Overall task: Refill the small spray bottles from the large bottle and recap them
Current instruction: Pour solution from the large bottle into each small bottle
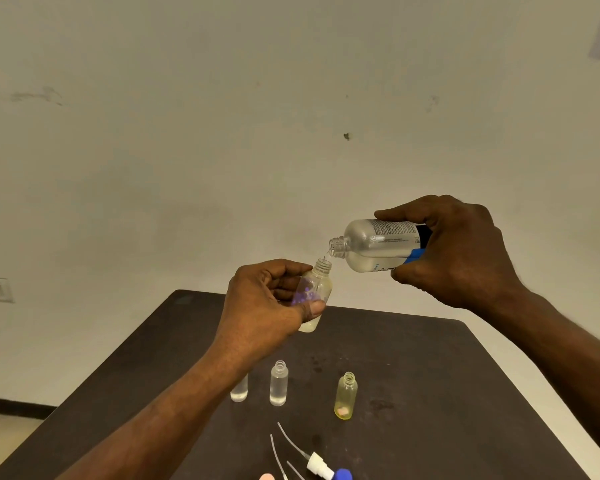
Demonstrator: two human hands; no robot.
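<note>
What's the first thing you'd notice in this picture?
The right hand tips a large bottle in mid-air, pouring a thin stream into a small bottle gripped by the left hand. Below, on the dark table, stands an uncapped yellow bottle.

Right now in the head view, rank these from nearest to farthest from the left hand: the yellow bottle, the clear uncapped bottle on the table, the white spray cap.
1. Clear uncapped bottle, standing below the left hand.
2. Yellow bottle, farther right on the table.
3. White spray cap, lying at the near table edge.
</note>
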